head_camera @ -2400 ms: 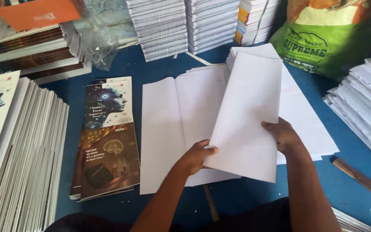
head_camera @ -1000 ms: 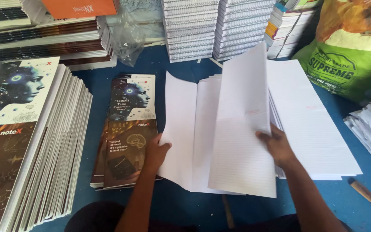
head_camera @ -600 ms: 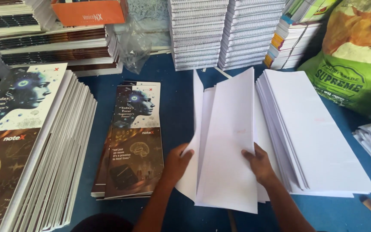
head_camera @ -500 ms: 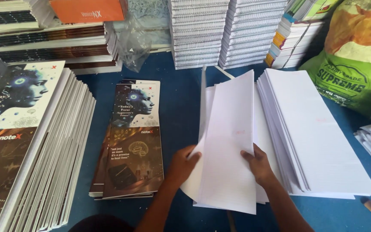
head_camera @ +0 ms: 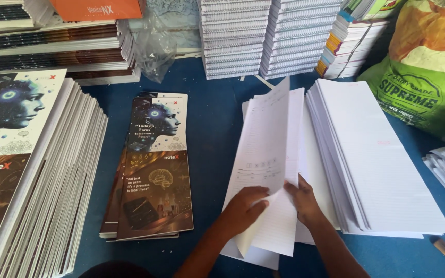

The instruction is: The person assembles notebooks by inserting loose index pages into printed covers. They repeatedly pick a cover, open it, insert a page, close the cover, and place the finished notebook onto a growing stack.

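The left hand (head_camera: 245, 205) lies palm-down, fingers curled over the lower edge of a long bundle of white ruled paper sheets (head_camera: 266, 170), thumb tucked under so the sheets are pinched between thumb and fingers. The right hand (head_camera: 302, 200), just beside it at three o'clock, grips the same bundle from the other face, fingers closed against the paper. Held from both sides near its bottom end, the bundle stands tilted up off the blue tabletop (head_camera: 212, 118), its far end pointing to twelve o'clock; that grip seems to be what keeps the loose leaves together and lets them fold along their length. Both forearms come up from six o'clock, wrists close together and slightly bent.

Under the raised bundle more white sheets lie flat, touching it at the base. At three o'clock of the hands a thick stack of long white ruled sheets (head_camera: 377, 159) rests flat, near but apart. At nine o'clock a small pile of printed dark covers with a face design (head_camera: 153, 175) lies flat, and beyond it, at the far left, a tall leaning stack of the same covers (head_camera: 32, 175). At twelve o'clock stand columns of bound white notebooks (head_camera: 263, 36); at two o'clock a green printed sack (head_camera: 423, 87).
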